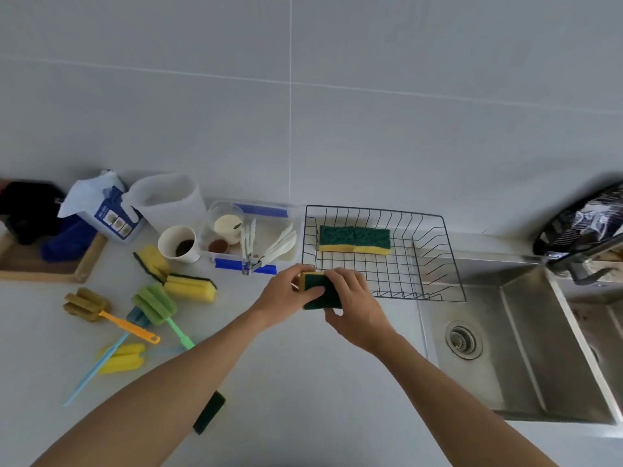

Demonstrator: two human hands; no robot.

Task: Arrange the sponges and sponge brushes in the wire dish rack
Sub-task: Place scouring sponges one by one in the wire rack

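Note:
My left hand (289, 288) and my right hand (357, 308) both grip one green-and-yellow sponge (320, 292) just in front of the wire dish rack's (435, 261) near left corner. Two such sponges (354, 239) lie side by side at the back of the rack. On the counter to the left lie more sponges (190, 287), (152, 261), (123, 358), and sponge brushes with an orange handle (88, 305), a green handle (155, 305) and a light blue handle (96, 369). A dark green sponge (209, 412) shows under my left forearm.
A steel sink (526, 352) with a drain lies right of the rack, a tap (583, 261) above it. Left of the rack stand a plastic container (251, 235) with utensils, a paper cup (178, 244), a white jug (168, 200), a tissue pack (101, 207) and a wooden tray (50, 264).

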